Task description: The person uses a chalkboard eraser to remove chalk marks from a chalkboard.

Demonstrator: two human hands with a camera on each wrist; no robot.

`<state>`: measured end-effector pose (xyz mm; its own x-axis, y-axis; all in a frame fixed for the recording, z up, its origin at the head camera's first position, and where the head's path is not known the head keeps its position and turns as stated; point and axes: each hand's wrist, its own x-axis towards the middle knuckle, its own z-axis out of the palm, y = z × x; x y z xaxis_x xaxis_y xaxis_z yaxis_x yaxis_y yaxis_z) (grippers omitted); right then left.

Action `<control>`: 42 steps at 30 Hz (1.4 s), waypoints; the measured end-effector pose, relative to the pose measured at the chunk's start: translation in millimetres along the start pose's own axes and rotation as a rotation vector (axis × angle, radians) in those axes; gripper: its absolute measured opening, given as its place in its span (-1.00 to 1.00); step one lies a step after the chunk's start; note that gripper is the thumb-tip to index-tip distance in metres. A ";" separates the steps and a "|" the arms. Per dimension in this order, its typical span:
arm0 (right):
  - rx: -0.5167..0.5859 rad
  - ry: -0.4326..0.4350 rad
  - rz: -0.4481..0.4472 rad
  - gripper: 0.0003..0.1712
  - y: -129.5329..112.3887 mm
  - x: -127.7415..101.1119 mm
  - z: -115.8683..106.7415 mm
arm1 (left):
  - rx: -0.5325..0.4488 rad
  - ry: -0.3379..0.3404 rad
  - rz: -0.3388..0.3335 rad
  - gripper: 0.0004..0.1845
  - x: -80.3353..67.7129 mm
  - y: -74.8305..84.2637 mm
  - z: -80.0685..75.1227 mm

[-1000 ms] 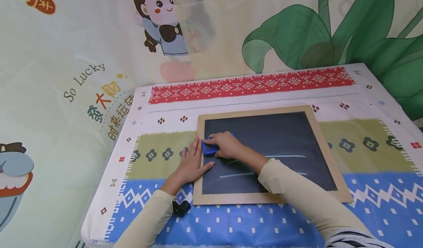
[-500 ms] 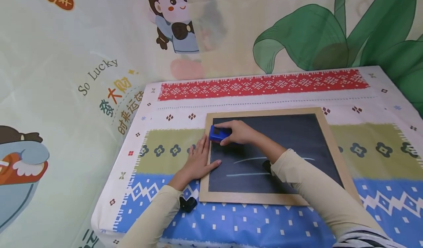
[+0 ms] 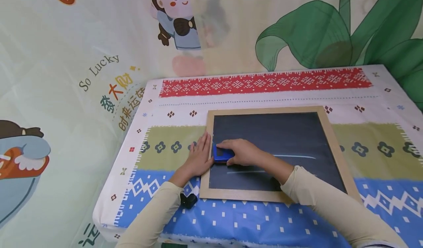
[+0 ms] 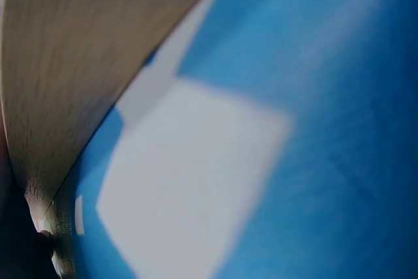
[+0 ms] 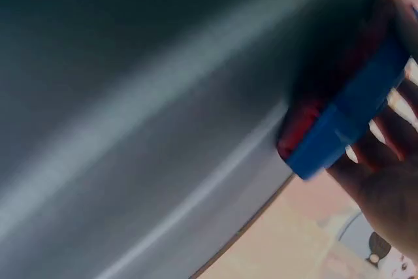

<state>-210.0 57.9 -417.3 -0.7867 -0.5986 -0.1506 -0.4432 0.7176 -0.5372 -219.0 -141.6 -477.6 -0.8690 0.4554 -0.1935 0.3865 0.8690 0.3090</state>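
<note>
A chalkboard [image 3: 264, 132] in a light wooden frame lies flat on the table. My right hand [image 3: 243, 152] grips a blue board eraser [image 3: 223, 157] near the board's left edge. In the right wrist view, the eraser [image 5: 339, 129] shows a red underside towards the dark surface, with fingers behind it. My left hand [image 3: 197, 160] rests along the left side of the frame with its fingers extended, its thumb close to the eraser. Two pale chalk lines cross the board: the upper line [image 3: 295, 156] and the fainter lower line [image 3: 244, 172]. My right hand and forearm cover parts of the board.
The patterned tablecloth [image 3: 224, 218] has red, green and blue bands. By the left cuff is a small black object [image 3: 188, 201]. Behind the table hangs a printed curtain [image 3: 231, 31] with cartoon figures and green leaves. The left wrist view shows mostly blue-and-white cloth [image 4: 313, 181].
My right hand moved the eraser up to the board's upper left corner, then back down the left edge. The left thumb has drawn in from the board towards the frame.
</note>
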 end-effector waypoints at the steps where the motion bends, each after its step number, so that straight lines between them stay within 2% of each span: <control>1: -0.020 0.010 -0.003 -0.28 -0.4 -1.7 3.1 | 0.001 0.001 0.004 -0.19 0.4 -0.2 -0.7; 11: -0.241 0.073 -0.042 -0.31 7.5 -19.3 9.6 | -0.056 0.015 0.015 -0.30 2.9 -3.2 1.4; 18: -0.229 0.117 0.027 -0.29 37.0 -50.2 -3.4 | -0.067 0.025 0.034 -0.28 4.2 -3.6 1.7; 33: -0.223 0.148 0.244 -0.22 109.9 -138.8 -35.2 | -0.067 0.019 0.048 -0.27 4.2 -7.9 -1.3; 37: -0.220 0.145 0.285 -0.21 122.5 -152.7 -38.6 | -0.065 0.022 0.047 -0.27 4.6 -9.4 -1.7; 42: -0.208 0.142 0.285 -0.22 128.1 -158.0 -37.1 | -0.069 0.007 0.047 -0.27 4.0 -9.0 -1.2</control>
<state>-158.4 257.6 -431.5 -0.9362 -0.3199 -0.1454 -0.2643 0.9138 -0.3084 -226.4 -147.8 -480.1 -0.8529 0.4935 -0.1705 0.4048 0.8311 0.3813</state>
